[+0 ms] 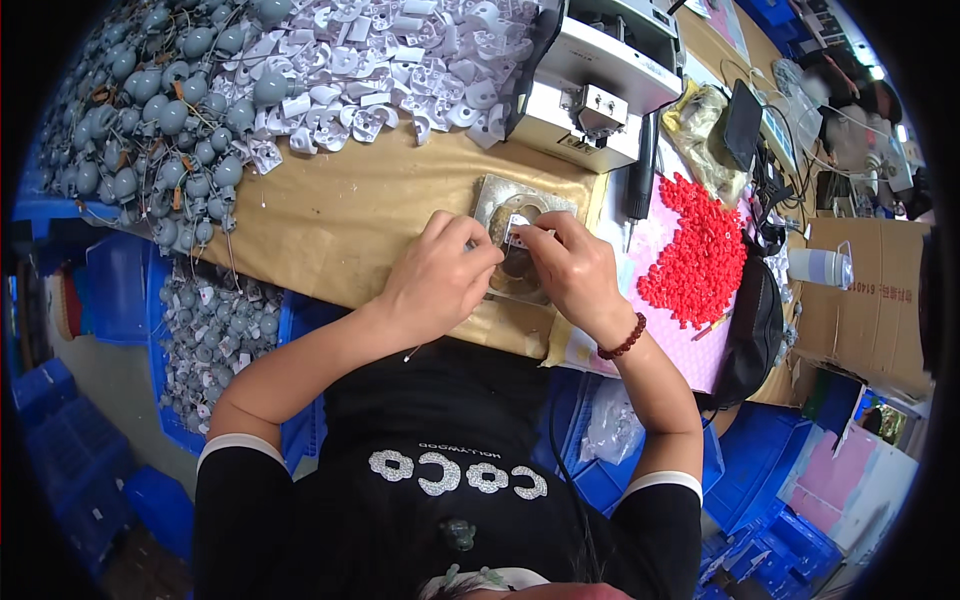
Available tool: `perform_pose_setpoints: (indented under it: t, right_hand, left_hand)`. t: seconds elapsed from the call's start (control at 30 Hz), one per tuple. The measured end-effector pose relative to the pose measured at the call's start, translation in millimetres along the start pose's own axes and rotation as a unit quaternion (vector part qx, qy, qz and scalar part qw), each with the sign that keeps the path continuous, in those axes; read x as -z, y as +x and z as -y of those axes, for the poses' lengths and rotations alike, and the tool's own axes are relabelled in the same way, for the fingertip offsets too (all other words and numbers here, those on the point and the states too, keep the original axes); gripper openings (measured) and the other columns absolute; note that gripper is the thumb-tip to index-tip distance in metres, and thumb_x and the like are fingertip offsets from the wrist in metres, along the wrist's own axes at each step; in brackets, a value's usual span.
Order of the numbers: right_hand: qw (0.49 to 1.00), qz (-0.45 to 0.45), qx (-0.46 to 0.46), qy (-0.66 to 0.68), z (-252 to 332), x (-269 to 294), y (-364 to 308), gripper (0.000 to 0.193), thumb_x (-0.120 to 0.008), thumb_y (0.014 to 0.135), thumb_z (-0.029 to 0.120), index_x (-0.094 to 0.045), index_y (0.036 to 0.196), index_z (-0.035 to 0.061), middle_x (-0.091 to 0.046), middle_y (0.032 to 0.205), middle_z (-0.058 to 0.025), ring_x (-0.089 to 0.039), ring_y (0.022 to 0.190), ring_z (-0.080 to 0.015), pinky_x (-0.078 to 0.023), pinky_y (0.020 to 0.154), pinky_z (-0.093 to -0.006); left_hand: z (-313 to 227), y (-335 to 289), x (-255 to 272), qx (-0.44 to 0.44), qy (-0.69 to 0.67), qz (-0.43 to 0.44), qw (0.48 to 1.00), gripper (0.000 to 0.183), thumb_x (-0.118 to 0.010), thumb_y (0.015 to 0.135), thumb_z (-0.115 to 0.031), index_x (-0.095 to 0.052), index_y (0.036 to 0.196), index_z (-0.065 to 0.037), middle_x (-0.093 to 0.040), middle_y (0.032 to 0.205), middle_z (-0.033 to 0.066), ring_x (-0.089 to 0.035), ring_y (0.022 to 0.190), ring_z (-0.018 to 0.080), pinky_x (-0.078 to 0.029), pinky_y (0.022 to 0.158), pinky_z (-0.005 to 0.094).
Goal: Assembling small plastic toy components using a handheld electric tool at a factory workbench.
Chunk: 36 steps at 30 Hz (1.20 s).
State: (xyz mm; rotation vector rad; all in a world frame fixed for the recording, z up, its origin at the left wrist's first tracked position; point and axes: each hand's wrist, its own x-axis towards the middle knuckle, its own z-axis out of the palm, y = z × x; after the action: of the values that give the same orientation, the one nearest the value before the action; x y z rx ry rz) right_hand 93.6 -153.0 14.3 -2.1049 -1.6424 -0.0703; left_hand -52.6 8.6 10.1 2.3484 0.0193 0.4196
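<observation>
Bracket (517, 229) (small, white) pinched between left hand (437, 275) and right hand (572, 265) fingertips.

Both my forearms come up from the lower edge and angle inward, so my hands meet close in front of my chest. My left hand (435, 275) lies knuckles up, wrist slightly bent, fingers curled and drawn together toward the thumb in a pinch at its right side. My right hand (572, 268) mirrors it, back of the hand up, fingers (545, 228) bent down and tucked toward the left hand's fingertips (the tips nearly touch, though I cannot see the pads themselves). My elbows spread wide, upper arms bare below short sleeves. A dark red bead bracelet (622, 340) circles my right wrist.
</observation>
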Motion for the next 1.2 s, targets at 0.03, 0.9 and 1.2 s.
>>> perform_pose_setpoints:
  t: [0.03,0.9,1.2]
  right_hand:
    - [1.000,0.006,0.001,-0.008,0.6,0.5,0.6,0.029,-0.065,0.075,0.005,-0.067,0.104,0.0067,-0.061,0.097,-0.0075,-0.065,0.084,-0.0247,-0.055,0.062,-0.0351]
    - [0.962,0.083,-0.176,0.193,-23.5,32.3,-55.6,0.037,-0.071,0.079,-0.002,-0.055,0.112,0.0043,-0.064,0.122,-0.0133,-0.061,0.116,-0.0276,-0.048,0.098,-0.0376]
    - [0.937,-0.220,-0.183,0.199,-31.8,-12.5,-36.9,0.029,-0.074,0.078,-0.008,-0.058,0.099,0.0033,-0.055,0.093,-0.0084,-0.057,0.095,-0.0238,-0.052,0.080,-0.0343]
  left_hand:
    - [0.6,0.5,-0.6,-0.004,0.002,0.002,1.000,0.019,-0.067,0.079,0.000,-0.068,0.098,-0.004,-0.057,0.101,0.0107,-0.053,0.099,0.0313,-0.048,0.084,0.0398]
    - [8.2,16.3,-26.4,-0.089,0.159,-0.017,0.983,0.045,-0.071,0.069,-0.003,-0.066,0.114,-0.006,-0.060,0.112,0.0107,-0.051,0.124,0.0317,-0.042,0.100,0.0449]
    - [10.5,15.9,-23.2,-0.079,0.122,-0.003,0.989,0.046,-0.072,0.070,-0.002,-0.067,0.116,-0.007,-0.060,0.114,0.0100,-0.052,0.125,0.0309,-0.045,0.098,0.0423]
